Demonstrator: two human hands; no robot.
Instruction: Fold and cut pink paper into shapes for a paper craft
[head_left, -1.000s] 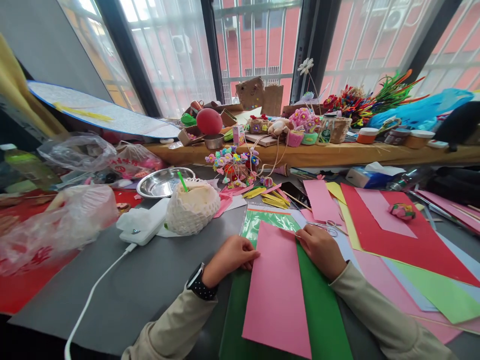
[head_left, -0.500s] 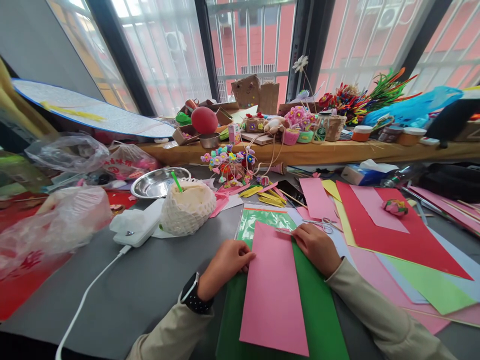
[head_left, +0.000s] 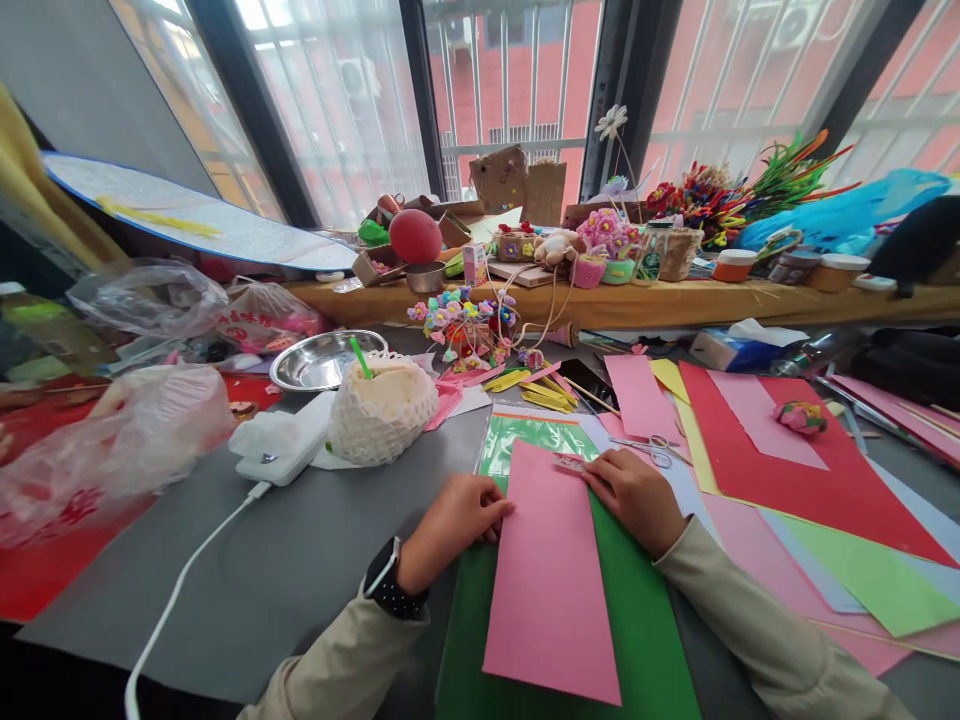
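Note:
A long pink sheet of paper lies at a slight slant over a green folder with a clear plastic top. My left hand, a dark dotted watch on its wrist, pinches the sheet's left edge, its lower fingers curled under. At the sheet's upper right edge is my right hand, its fingers closed on a small pale patterned strip that lies against the pink paper. What the strip is, I cannot make out. Just beyond that hand rests a pair of scissors.
Coloured sheets, among them a red one with a crumpled paper flower, spread to the right. Leftward stand a netted coconut with a straw, a white charger with a cable, and a steel bowl. Pipe-cleaner flowers lie behind.
The whole view has shifted slightly. The pale strip under my right fingers shows more of its patterned face now, where before it looked thin and edge-on. My left hand keeps its grip.

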